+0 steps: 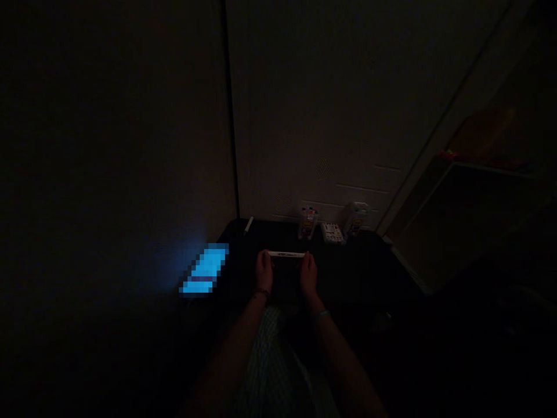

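Observation:
A white marker with dark print along its barrel is held level above the dark table. My left hand pinches its left end, and my right hand pinches its right end. Both sets of fingers are closed, and the tips of the marker are hidden in them. Behind my left hand, another white marker lies slanted near the back edge of the table. The scene is very dark, so fine detail is lost.
At the back of the black table stand a clear pack of markers, a white box with small coloured marks and another clear pack. A glowing blue, pixelated screen is at the left. Walls close in behind and left.

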### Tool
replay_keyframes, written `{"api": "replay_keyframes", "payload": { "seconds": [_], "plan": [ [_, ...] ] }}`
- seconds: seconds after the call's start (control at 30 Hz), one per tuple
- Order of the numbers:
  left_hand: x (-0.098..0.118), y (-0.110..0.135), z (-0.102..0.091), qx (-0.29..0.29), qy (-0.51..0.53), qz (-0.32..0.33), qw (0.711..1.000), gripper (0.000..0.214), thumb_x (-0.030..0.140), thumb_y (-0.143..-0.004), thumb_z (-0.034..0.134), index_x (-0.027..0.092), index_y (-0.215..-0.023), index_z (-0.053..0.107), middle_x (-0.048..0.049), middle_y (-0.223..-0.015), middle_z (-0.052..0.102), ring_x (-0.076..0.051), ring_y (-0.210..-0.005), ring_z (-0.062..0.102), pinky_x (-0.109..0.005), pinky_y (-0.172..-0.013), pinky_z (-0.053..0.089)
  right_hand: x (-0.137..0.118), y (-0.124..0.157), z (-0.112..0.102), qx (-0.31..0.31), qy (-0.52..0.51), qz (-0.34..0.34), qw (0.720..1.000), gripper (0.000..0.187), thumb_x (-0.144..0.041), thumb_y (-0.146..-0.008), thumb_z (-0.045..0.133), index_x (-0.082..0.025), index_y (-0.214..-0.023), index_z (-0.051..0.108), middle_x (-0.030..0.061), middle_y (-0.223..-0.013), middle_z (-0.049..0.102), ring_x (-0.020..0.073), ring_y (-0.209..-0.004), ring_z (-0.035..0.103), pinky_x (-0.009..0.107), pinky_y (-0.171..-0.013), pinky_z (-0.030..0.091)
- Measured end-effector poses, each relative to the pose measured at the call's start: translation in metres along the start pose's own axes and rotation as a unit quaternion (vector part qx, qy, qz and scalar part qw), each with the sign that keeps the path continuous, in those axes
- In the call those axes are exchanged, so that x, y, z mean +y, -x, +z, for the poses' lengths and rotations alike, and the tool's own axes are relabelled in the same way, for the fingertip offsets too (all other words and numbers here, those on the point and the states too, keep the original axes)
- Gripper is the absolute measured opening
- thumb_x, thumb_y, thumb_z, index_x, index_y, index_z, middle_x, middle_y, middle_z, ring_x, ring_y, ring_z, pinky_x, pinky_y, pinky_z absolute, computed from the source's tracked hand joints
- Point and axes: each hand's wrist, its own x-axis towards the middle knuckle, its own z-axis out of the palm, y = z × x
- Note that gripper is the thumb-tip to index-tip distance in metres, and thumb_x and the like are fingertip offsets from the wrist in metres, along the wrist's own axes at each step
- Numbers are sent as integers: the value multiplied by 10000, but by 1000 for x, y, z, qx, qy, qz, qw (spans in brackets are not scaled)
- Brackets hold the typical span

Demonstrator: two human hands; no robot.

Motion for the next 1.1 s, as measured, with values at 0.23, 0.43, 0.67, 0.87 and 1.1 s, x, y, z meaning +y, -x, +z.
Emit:
{"api": "replay_keyframes", "payload": {
  "seconds": [0.23, 0.43, 0.67, 0.87, 1.1],
  "plan": [
    [1, 1, 0, 10, -7, 6, 1000, 374, 531, -809, 457, 203, -949, 567, 23, -638, 481, -107, -557, 426, -222, -540, 364, 0, 0, -1, -10, 0, 3, 1000, 419, -530, -874, 306, -190, -752, 518, -17, -641, 533, 115, -579, 464, 221, -562, 338],
    [-1, 0, 1, 6, -11, 18, 1000, 340, 502, -805, 475, 201, -918, 587, 17, -650, 498, -117, -574, 446, -233, -568, 378, 1, 2, 1, -17, -22, 11, 1000, 346, -518, -846, 381, -205, -798, 518, -35, -640, 518, 115, -585, 479, 212, -554, 352],
    [-7, -2, 0, 6, -43, 34, 998, 297, 466, -820, 461, 202, -889, 579, 19, -644, 495, -119, -584, 454, -234, -572, 379, -1, 1, 1, -9, -13, 20, 1000, 340, -518, -839, 393, -205, -838, 526, -26, -663, 538, 124, -598, 497, 219, -578, 375],
    [-9, -2, -2, -1, -43, 17, 999, 293, 461, -814, 478, 202, -903, 581, 14, -663, 539, -124, -593, 480, -241, -589, 397, 4, 1, 3, -1, -23, 9, 1000, 327, -510, -836, 412, -207, -804, 532, -19, -678, 550, 126, -611, 502, 222, -585, 386],
    [-14, -5, -4, -6, -73, 20, 997, 354, 506, -813, 446, 189, -896, 580, -20, -724, 606, -153, -646, 542, -268, -625, 424, 6, 1, 6, -4, -88, 5, 996, 329, -505, -827, 447, -189, -827, 539, -21, -681, 538, 115, -619, 498, 215, -597, 404]
  ]
}}
